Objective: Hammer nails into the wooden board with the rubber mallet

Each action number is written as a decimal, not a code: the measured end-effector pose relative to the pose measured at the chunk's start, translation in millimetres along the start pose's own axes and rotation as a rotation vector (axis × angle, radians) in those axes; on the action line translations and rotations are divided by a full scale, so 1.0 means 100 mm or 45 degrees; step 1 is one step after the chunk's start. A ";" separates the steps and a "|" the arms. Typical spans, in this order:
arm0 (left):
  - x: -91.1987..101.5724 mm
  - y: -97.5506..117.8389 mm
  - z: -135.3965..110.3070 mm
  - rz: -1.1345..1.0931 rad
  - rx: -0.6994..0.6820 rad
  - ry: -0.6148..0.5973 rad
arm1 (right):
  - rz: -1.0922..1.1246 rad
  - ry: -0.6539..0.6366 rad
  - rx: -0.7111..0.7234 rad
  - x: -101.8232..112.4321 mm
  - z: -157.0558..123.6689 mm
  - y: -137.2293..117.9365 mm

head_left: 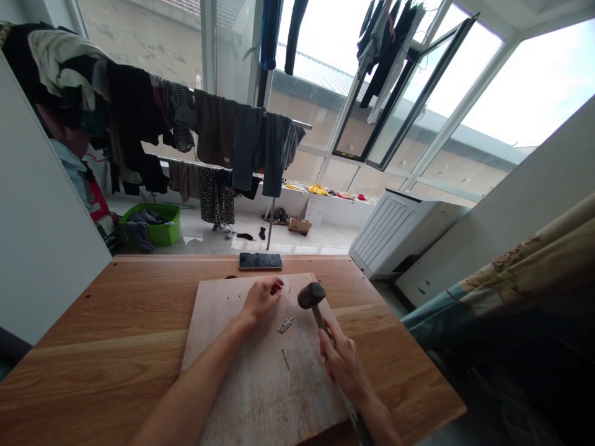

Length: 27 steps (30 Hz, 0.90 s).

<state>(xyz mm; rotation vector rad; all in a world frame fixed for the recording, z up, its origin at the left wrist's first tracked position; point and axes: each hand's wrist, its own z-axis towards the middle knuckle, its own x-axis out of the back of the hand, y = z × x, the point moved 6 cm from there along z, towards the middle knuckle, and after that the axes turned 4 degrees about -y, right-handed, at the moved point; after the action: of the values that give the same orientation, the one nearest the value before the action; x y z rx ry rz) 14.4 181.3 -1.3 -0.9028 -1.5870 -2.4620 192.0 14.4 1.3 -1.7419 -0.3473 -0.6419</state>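
My right hand (341, 356) is wrapped around the wooden handle of a hammer (312, 296), its dark head raised over the right side of a pale wooden board (251, 384). Near the board's far edge is my left hand (263, 300), fingers curled in; whether anything is inside them is hidden. Just right of those fingers, a thin nail (290, 288) shows at the board, apart from the hand. Several loose nails (286, 324) lie in a small pile between my hands. A single longer nail (285, 359) rests closer to me.
The board lies on a wood-grain table (116, 334). A phone (260, 261) lies beyond it near the far edge. Past the table stand a clothes rack (297, 124) with laundry, a green tub (162, 226) and a white ribbed cabinet (385, 229). A curtain (511, 266) hangs at right.
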 end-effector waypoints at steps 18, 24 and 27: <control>0.09 0.00 0.00 0.046 -0.025 -0.011 | -0.203 0.028 0.197 -0.22 0.29 -0.51; 0.05 0.28 -0.25 0.421 -0.084 -0.447 | -0.119 0.004 0.084 -0.07 0.09 -0.15; -0.06 0.40 -0.36 0.562 -0.092 -0.604 | -0.140 0.062 0.052 -0.01 0.01 0.02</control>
<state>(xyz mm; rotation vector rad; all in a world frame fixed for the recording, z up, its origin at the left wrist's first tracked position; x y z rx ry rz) 18.6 130.7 17.2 -1.7341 -1.2174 -2.1001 192.5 14.5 -0.7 -1.6740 -0.4219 -0.7503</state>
